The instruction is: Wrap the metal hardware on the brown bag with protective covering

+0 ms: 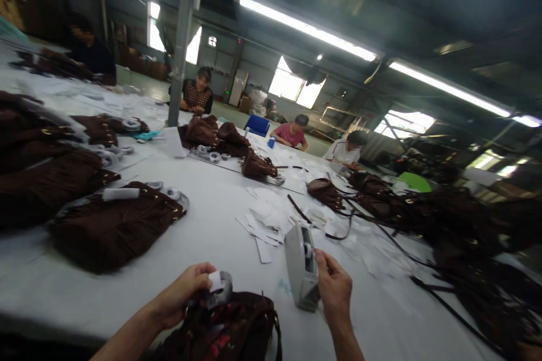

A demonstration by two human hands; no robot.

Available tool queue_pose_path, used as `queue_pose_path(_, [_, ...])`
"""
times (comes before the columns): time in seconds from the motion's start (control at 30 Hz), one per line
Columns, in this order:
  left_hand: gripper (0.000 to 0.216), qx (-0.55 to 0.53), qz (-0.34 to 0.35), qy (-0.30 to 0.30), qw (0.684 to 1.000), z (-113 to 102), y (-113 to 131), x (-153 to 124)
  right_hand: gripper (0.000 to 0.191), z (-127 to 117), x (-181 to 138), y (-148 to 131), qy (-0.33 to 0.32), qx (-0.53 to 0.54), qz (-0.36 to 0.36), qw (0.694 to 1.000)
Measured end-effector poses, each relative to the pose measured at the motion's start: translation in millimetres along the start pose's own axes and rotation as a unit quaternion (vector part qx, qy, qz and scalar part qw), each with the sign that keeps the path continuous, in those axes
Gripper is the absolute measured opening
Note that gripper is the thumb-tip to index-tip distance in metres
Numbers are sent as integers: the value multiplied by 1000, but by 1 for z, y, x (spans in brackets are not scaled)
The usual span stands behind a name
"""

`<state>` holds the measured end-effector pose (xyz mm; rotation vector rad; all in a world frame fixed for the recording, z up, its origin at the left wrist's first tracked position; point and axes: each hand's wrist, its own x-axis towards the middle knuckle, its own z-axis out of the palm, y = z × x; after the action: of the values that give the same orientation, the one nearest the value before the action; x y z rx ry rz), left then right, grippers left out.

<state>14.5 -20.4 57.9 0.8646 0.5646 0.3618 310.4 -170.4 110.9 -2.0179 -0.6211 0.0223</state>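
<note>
My left hand is closed on a silvery metal fitting with a white tag at the top of a dark brown fringed bag in front of me. My right hand reaches to a grey tape dispenser standing on the white table. Its fingers pinch at the dispenser's front edge; what they hold, if anything, is too small to make out.
Several brown fringed bags lie to the left, more with straps pile on the right. White paper slips are scattered ahead of the dispenser. Other people sit along the far table edge. A grey pillar rises at the back.
</note>
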Motion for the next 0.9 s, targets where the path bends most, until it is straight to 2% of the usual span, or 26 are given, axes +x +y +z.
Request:
queue_pose_path(0.07, [26, -3, -9, -7, 1000, -3, -5, 3, 66, -27, 21, 21, 40, -43, 40, 997])
queue_pose_path(0.17, [29, -15, -19, -27, 999, -9, -13, 8, 56, -45, 32, 41, 4, -77, 74, 994])
queue_pose_path(0.33, [38, -16, -8, -20, 1000, -14, -16, 8, 46, -36, 24, 53, -102, -70, 81, 989])
queue_pose_path(0.5, [32, -19, -23, -16, 999, -10, -11, 4, 46, -31, 22, 55, -136, -45, 82, 986])
queue_pose_path(0.6, [28, -18, -21, -20, 999, -8, -10, 4, 46, -30, 22, 54, -121, -22, 86, 989])
queue_pose_path(0.7, [28, -11, -11, -9, 1000, -8, -9, 3, 43, -32, 19, 52, -79, -10, 83, 993])
queue_pose_path(0.9, [31, -9, -10, -4, 1000, -7, -7, 0, 39, -48, -2, 51, -17, -6, 75, 997])
